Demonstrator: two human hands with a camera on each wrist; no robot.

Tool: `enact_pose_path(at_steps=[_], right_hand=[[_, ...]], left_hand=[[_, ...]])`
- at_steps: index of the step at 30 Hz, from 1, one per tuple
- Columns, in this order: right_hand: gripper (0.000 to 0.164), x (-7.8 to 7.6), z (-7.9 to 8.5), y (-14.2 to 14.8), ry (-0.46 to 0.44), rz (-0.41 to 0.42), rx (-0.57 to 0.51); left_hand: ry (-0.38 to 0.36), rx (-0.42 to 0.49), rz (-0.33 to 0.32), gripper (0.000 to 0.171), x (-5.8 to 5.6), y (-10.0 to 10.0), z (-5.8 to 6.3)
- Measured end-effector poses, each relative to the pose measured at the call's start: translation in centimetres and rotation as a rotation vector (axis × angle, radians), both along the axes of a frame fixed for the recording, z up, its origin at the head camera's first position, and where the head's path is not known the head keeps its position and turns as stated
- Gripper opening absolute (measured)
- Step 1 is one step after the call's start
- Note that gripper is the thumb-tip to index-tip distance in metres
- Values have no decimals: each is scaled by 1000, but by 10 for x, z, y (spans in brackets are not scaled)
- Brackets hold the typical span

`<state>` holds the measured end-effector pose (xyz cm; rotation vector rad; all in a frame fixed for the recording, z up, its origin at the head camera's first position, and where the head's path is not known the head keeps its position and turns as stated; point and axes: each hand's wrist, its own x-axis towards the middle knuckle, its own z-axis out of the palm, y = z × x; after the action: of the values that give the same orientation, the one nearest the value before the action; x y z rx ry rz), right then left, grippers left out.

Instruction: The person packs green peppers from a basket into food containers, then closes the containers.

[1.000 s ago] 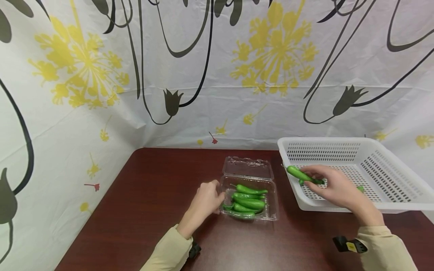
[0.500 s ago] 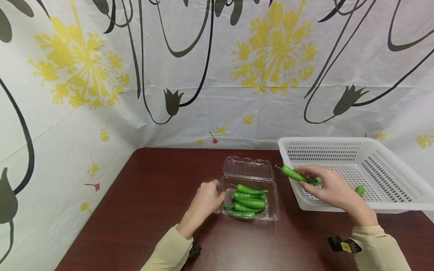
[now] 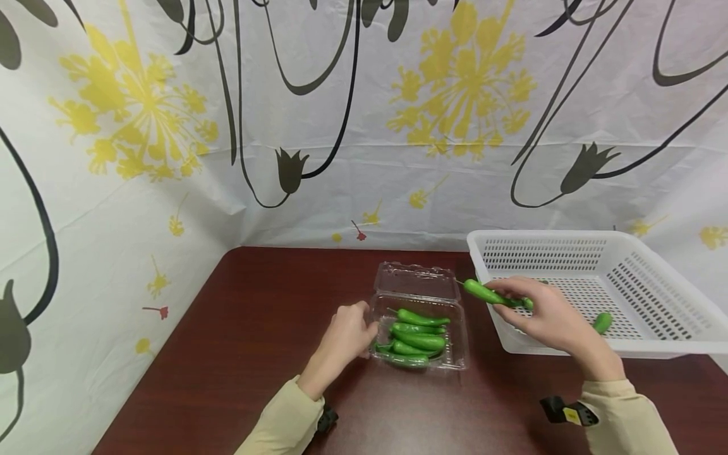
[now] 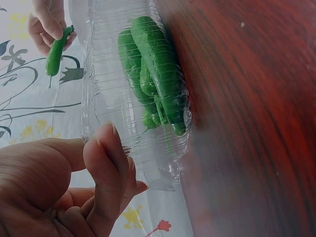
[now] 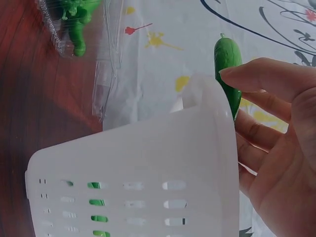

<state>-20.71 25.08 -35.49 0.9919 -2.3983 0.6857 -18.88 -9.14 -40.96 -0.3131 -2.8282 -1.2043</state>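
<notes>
My right hand (image 3: 540, 316) pinches a green chili pepper (image 3: 479, 291) between thumb and fingers, above the left rim of the white basket. The pepper's thin tip points left; the right wrist view shows the same pepper (image 5: 227, 59) under the thumb. My left hand (image 3: 344, 332) grips the left edge of a clear plastic clamshell container (image 3: 417, 282) with its lid folded back. Inside lie several green peppers (image 3: 418, 342), roughly side by side. From the left wrist, thumb and fingertips (image 4: 107, 136) meet at the container's rim.
The white slotted basket (image 3: 654, 346) stands at the right, its wall between the right hand and the container. A green pepper (image 3: 603, 323) lies inside it. Dark red-brown table (image 3: 273, 303) surrounds the container, and a patterned sheet (image 3: 341, 126) hangs behind.
My right hand has moved left with the pepper, from over the basket to its left rim. A pepper in the basket shows more fully. The left hand and container stay put.
</notes>
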Motion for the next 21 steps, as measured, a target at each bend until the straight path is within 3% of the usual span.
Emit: enact_pose_path(at_steps=[7, 21], right_hand=[[44, 2, -1, -4, 3, 11, -5], [40, 2, -3, -16, -35, 20, 14]], left_hand=[[-4, -7, 1, 27, 0, 0, -1], [-12, 10, 1, 22, 0, 1, -1]])
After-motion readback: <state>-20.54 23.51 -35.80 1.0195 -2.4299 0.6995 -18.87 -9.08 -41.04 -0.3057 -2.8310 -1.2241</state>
